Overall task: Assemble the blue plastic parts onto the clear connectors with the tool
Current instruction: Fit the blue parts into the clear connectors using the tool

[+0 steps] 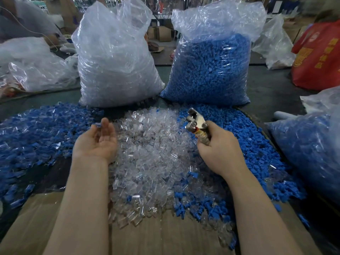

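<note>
Fingers [219, 134] grip tool [196, 120] before bags of clear connectors [117, 61] and blue parts [211, 70].

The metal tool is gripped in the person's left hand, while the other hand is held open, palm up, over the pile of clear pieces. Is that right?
Not quite: the head view shows the metal tool gripped in the right hand, not the left. It is the left hand that is held open, palm up, at the edge of the pile of clear pieces.
</note>
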Motion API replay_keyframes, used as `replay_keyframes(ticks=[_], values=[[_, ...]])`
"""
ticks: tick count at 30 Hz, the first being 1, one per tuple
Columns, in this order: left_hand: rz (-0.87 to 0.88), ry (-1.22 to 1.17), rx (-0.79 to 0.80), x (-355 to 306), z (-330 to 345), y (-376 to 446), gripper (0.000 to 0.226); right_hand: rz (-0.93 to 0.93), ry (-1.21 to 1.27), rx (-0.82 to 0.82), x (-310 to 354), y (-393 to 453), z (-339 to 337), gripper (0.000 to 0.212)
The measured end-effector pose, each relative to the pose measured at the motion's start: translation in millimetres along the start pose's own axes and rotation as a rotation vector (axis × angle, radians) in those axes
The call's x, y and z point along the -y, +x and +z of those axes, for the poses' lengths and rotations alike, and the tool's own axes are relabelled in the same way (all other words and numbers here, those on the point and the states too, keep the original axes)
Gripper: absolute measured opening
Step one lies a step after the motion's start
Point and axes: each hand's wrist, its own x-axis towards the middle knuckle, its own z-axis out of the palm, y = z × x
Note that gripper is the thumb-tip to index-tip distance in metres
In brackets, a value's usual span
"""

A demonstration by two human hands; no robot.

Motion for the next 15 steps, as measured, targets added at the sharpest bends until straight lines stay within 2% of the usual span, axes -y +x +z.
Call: replay_keyframes(ticks=[5, 10, 12, 15], values=[[0.095, -0.122, -0.073, -12, -7, 4, 0.034, -0.001, -0.030, 0.014, 0, 0, 1, 0.006], [0.117, -0.104, -0.002, -10, -6, 6, 0.037, 0.004, -0.052, 0.016, -1, 1, 1, 0.009], [0.105, 0.009, 0.052, -4, -2, 5, 0.028, 0.003, -0.061, 0.012, 0, 1, 2, 0.010], [0.074, 0.418, 0.199, 14, 7, -3, 0.015, -0.003, -0.099, 0.010, 0, 2, 1, 0.013]])
